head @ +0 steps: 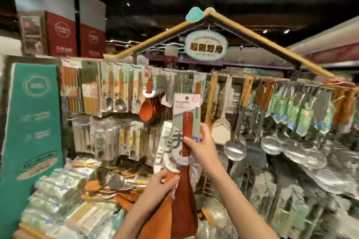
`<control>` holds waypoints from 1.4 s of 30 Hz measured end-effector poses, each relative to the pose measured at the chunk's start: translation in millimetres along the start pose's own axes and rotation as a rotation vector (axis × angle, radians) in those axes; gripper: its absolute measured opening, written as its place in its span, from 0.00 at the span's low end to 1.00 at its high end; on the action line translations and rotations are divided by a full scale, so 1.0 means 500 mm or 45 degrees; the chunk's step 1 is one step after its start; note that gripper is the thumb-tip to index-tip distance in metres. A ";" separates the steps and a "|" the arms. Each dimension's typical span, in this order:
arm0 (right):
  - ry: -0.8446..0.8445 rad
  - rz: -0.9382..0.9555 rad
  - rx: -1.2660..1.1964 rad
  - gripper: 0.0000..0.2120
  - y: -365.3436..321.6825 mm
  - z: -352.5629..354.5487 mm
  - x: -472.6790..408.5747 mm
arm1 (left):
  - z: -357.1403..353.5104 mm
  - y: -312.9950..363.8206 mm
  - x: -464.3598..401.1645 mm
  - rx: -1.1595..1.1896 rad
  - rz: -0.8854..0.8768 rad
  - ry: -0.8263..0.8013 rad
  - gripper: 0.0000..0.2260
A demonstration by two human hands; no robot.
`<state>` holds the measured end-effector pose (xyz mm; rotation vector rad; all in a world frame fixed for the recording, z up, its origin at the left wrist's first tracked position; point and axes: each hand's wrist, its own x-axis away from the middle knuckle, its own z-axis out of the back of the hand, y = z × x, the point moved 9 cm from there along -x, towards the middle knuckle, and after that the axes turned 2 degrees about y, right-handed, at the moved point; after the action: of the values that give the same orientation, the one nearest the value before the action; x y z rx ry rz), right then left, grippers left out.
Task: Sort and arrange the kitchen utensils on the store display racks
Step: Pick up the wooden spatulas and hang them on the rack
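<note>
Head view. My right hand (202, 149) was raised in front of the display rack (194, 75), fingers and thumb curled round the handle of a dark wooden spatula (184, 190) where its packaging card (186, 114) ended. The card stood upright above my grip, its top just below the rack's upper rail. The spatula's blade hung down past my wrist, toward the bottom of the frame.

My left hand (157, 186) was lower and to the left of the dark wooden spatula, fingers bent over the upper edge of a lighter orange spatula (155, 225), thumb side against a second white card (165, 153) that leaned just behind the first one. The two blades touched side by side.

Relative to the dark wooden spatula:
- Above and left, a hanging orange spatula (148, 108) was on the upper rail among carded spoons (114, 101).
- Directly right, a pale slotted turner (221, 130) and a steel ladle (234, 149) hung from the same rail.
- Further right, steel ladles with green cards (291, 120) hung in a row.
- Lower left, a shelf of packaged utensils (64, 186) lay in piles, with a green banner (33, 114) standing beyond it.
- Above, a peaked roof frame (242, 31) carried an oval sign (206, 46).

Motion blur made the print on the cards unreadable.
</note>
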<state>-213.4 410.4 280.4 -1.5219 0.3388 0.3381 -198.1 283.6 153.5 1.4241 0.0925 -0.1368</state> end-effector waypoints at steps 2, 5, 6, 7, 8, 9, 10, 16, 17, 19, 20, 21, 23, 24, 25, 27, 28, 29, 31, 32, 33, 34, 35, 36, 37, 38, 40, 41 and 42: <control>0.070 0.024 0.038 0.23 -0.001 -0.001 -0.044 | 0.027 0.020 -0.061 0.051 -0.049 0.006 0.08; 0.137 0.081 0.075 0.31 -0.001 0.002 -0.095 | 0.048 0.046 -0.131 0.111 -0.086 -0.014 0.12; 0.152 0.105 0.089 0.34 0.000 0.002 -0.110 | 0.055 0.054 -0.149 0.125 -0.092 -0.025 0.13; 0.170 0.128 0.110 0.36 -0.001 0.004 -0.126 | 0.061 0.063 -0.166 0.150 -0.098 -0.031 0.14; 0.187 0.146 0.135 0.37 -0.002 0.007 -0.142 | 0.068 0.071 -0.182 0.174 -0.104 -0.034 0.14; 0.198 0.159 0.163 0.37 -0.003 0.010 -0.158 | 0.072 0.076 -0.196 0.190 -0.111 -0.035 0.15; 0.205 0.171 0.190 0.36 -0.002 0.015 -0.173 | 0.075 0.081 -0.207 0.206 -0.118 -0.033 0.16; 0.192 0.266 0.267 0.35 -0.013 0.023 -0.283 | 0.100 0.122 -0.258 0.314 -0.222 0.088 0.12; 0.186 0.254 0.256 0.35 -0.011 0.020 -0.306 | 0.103 0.126 -0.264 0.327 -0.232 0.099 0.12; 0.174 0.246 0.220 0.35 -0.007 0.010 -0.347 | 0.114 0.135 -0.279 0.371 -0.256 0.116 0.12; 0.177 0.249 0.216 0.34 -0.006 0.006 -0.364 | 0.119 0.138 -0.285 0.374 -0.271 0.130 0.12; 0.188 0.249 0.220 0.34 -0.004 0.004 -0.378 | 0.124 0.141 -0.290 0.371 -0.280 0.145 0.12; 0.210 0.242 0.224 0.33 -0.001 0.005 -0.400 | 0.134 0.148 -0.299 0.379 -0.303 0.152 0.12; 0.218 0.234 0.225 0.33 0.002 0.004 -0.409 | 0.138 0.151 -0.303 0.386 -0.313 0.145 0.12; 0.226 0.228 0.233 0.33 0.006 0.004 -0.417 | 0.141 0.152 -0.308 0.382 -0.319 0.134 0.11; 0.247 0.234 0.252 0.34 0.011 0.003 -0.427 | 0.148 0.154 -0.318 0.370 -0.334 0.108 0.11; 0.259 0.241 0.258 0.34 0.014 0.003 -0.430 | 0.152 0.157 -0.325 0.375 -0.344 0.100 0.11; 0.271 0.246 0.268 0.34 0.019 0.004 -0.432 | 0.155 0.160 -0.332 0.380 -0.355 0.093 0.11; 0.299 0.247 0.283 0.33 0.031 0.008 -0.434 | 0.156 0.162 -0.343 0.364 -0.367 0.065 0.11; 0.307 0.246 0.281 0.33 0.037 0.010 -0.435 | 0.155 0.161 -0.348 0.361 -0.364 0.050 0.11; 0.309 0.244 0.281 0.32 0.040 0.012 -0.438 | 0.155 0.159 -0.352 0.368 -0.356 0.038 0.11; 0.307 0.234 0.283 0.31 0.042 0.014 -0.443 | 0.155 0.157 -0.357 0.375 -0.346 0.029 0.11; 0.306 0.214 0.291 0.31 0.044 0.016 -0.451 | 0.154 0.154 -0.360 0.380 -0.335 0.020 0.11; 0.309 0.191 0.308 0.31 0.046 0.019 -0.461 | 0.153 0.150 -0.363 0.386 -0.322 0.012 0.11; 0.313 0.171 0.331 0.31 0.049 0.021 -0.471 | 0.152 0.146 -0.364 0.397 -0.310 0.002 0.11; 0.318 0.152 0.352 0.31 0.051 0.021 -0.481 | 0.153 0.141 -0.366 0.409 -0.298 -0.004 0.11; 0.322 0.110 0.379 0.32 0.059 0.020 -0.499 | 0.156 0.133 -0.369 0.419 -0.276 -0.004 0.12; 0.315 0.096 0.389 0.33 0.063 0.020 -0.508 | 0.158 0.129 -0.370 0.423 -0.263 -0.004 0.12; 0.299 0.088 0.394 0.33 0.067 0.019 -0.517 | 0.159 0.125 -0.371 0.434 -0.247 -0.008 0.12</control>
<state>-461.9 419.6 358.5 -1.2480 0.6021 0.1511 -373.6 221.2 253.1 1.7535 0.2103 -0.3289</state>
